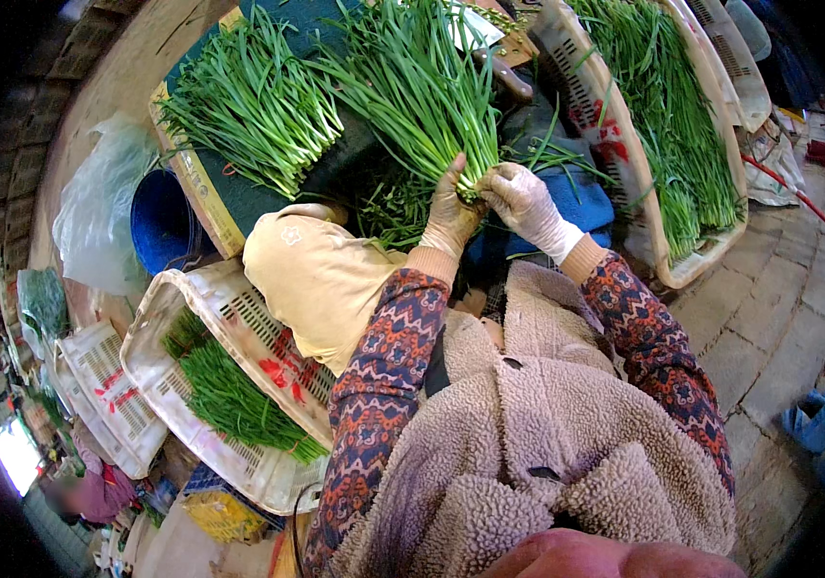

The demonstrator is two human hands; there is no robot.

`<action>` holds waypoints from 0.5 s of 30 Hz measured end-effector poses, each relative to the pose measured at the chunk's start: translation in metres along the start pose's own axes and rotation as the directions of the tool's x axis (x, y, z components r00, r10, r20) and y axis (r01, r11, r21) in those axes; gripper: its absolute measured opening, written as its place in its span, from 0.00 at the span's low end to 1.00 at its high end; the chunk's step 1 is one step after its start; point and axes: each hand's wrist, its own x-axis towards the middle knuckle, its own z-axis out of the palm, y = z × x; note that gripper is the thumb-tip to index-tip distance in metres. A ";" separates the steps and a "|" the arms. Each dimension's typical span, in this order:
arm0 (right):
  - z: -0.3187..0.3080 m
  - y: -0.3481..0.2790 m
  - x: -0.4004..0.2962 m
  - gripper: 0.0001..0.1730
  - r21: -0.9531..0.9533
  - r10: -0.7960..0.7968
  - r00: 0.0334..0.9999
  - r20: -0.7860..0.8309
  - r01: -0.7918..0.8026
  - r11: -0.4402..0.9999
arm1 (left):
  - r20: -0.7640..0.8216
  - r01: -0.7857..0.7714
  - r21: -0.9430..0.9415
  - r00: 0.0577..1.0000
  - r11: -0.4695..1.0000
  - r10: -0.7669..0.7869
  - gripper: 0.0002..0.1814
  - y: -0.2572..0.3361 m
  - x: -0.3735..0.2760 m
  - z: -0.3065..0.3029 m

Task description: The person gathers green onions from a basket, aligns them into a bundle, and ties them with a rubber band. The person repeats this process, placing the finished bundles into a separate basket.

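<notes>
A loose bunch of garlic chives [435, 108] fans out in front of me, its pale cut ends towards my body. My left hand [451, 209], in a thin glove, grips the bunch near those ends, thumb up along the stalks. On the other side, my gloved right hand [524, 204] pinches at the stalk ends with curled fingertips; what exactly lies between them is hidden. A second pile of chives [253, 108] rests to the left on a dark green cloth [228, 195]. Loose trimmed leaves [394, 206] lie beneath my left hand.
Beyond my right hand lies a knife with a brown handle [512, 78]. At right stands a white plastic crate [661, 249] full of chives; another crate [145, 347] with bunches is at lower left. A blue bucket [159, 220] sits beside a plastic bag [101, 209]. A person [98, 491] is far left.
</notes>
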 end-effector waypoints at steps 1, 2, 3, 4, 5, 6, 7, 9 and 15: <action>0.001 -0.001 0.000 0.06 0.002 -0.016 1.000 0.000 0.016 1.000 | -0.004 0.013 0.022 1.000 1.000 -0.013 0.18 0.000 0.001 -0.004; 0.001 -0.002 0.001 0.06 0.004 -0.031 1.000 0.000 0.031 1.000 | -0.007 0.026 0.043 1.000 0.999 -0.026 0.18 0.000 0.003 -0.009; 0.002 -0.002 0.002 0.06 0.005 -0.047 0.999 -0.003 0.047 0.999 | -0.010 0.040 0.067 0.999 0.997 -0.040 0.18 0.002 0.004 -0.011; 0.005 -0.002 0.002 0.06 0.005 -0.076 0.997 -0.033 0.076 0.997 | -0.007 0.070 0.065 0.998 0.995 -0.070 0.17 0.004 0.004 -0.012; 0.003 -0.003 0.002 0.06 0.013 -0.107 0.994 -0.015 0.107 0.994 | -0.028 0.068 0.100 0.997 0.993 -0.065 0.16 0.004 0.004 -0.014; 0.001 -0.007 0.003 0.06 0.022 -0.139 0.990 0.005 0.138 0.990 | -0.050 0.065 0.134 0.997 0.989 -0.059 0.16 0.004 0.001 -0.008; -0.002 -0.010 0.003 0.05 0.032 -0.170 0.985 0.024 0.169 0.985 | -0.071 0.063 0.168 0.996 0.984 -0.051 0.15 0.005 -0.001 -0.006; -0.006 -0.017 -0.004 0.06 0.095 -0.203 0.975 0.094 0.194 0.976 | -0.048 0.052 0.151 0.998 0.987 -0.045 0.15 0.006 0.000 -0.008; -0.032 -0.026 -0.025 0.07 0.501 0.406 0.905 0.124 -0.411 0.762 | 0.000 0.085 0.011 0.996 0.996 -0.085 0.15 0.008 0.000 -0.008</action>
